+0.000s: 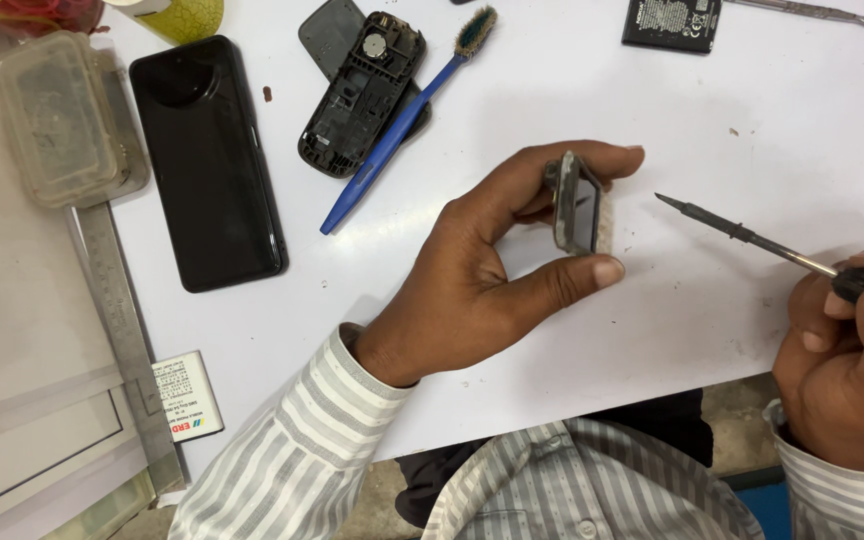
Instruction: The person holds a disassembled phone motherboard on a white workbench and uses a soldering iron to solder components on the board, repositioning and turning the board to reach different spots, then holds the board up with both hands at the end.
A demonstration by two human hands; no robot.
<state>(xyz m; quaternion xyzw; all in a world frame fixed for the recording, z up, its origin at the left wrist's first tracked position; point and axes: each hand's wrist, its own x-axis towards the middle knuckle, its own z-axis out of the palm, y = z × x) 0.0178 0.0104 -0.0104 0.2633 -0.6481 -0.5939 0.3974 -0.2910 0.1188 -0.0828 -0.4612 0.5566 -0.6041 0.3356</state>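
From the head camera we see our left hand (472, 270) pinching a small grey rectangular phone part with a dark screen face (579, 205) edge-on between thumb and forefinger, lifted above the white tabletop (732, 120) and tilted so its open side faces the tool. Our right hand (852, 345) is wrapped tight around the black handle of a thin metal-shafted screwdriver (742, 235), whose tip points at the part, near it but not touching.

Farther off lie a hollow black plastic phone chassis (362, 95) with a blue-handled toothbrush (402, 120) lying across it, a glossy black smartphone lying flat (207, 160), a black rectangular battery (672, 22) and a clear lidded plastic box (57, 115) at the left edge, all well apart from our hands, presumably set aside within reach.
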